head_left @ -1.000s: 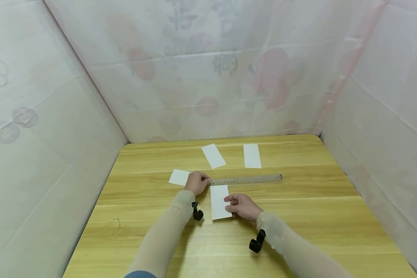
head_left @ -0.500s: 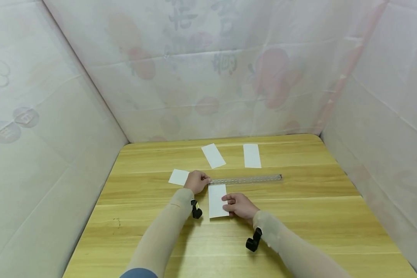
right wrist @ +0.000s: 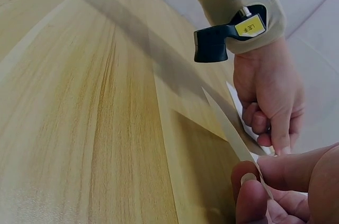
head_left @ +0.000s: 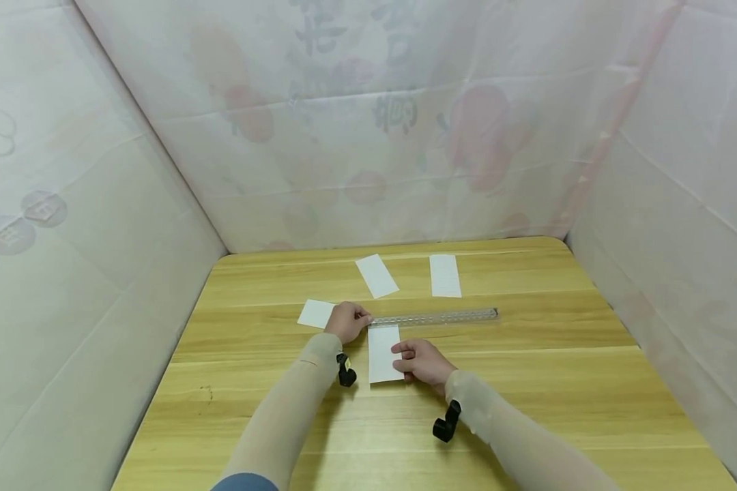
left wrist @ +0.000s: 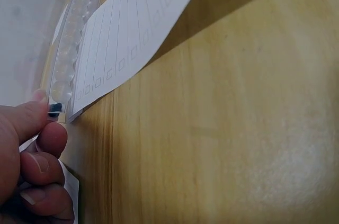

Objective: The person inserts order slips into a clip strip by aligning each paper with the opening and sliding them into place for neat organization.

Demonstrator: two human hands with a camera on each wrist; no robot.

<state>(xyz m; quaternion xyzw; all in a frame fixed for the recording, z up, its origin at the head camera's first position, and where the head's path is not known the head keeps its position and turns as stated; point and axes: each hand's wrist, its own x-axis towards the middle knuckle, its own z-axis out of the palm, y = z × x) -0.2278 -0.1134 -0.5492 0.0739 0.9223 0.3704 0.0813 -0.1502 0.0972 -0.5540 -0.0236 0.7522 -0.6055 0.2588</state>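
Note:
With thumb and fingertips my left hand [head_left: 347,322] pinches the left end of a long clear plastic strip [head_left: 436,318]. A row of round, bead-like clear shapes [left wrist: 67,57] runs along this strip, with a dark bit at its end. My right hand [head_left: 426,363] holds a white paper card [head_left: 383,354] between thumb and fingers by its right edge. The card's far edge meets the near side of the strip, close to the left hand. In the left wrist view the card, printed with lines and small boxes, curves up off the table.
Another white card [head_left: 316,313] lies partly behind the left hand. Two more, a slanted card [head_left: 377,276] and an upright card [head_left: 445,276], lie beyond the strip on the wooden table [head_left: 528,409]. Pale printed fabric walls [head_left: 368,136] stand at the back and both sides.
The right hand has shifted the held card slightly left and away from the body, so its far edge now reaches the strip. The left hand and the strip stay nearly still.

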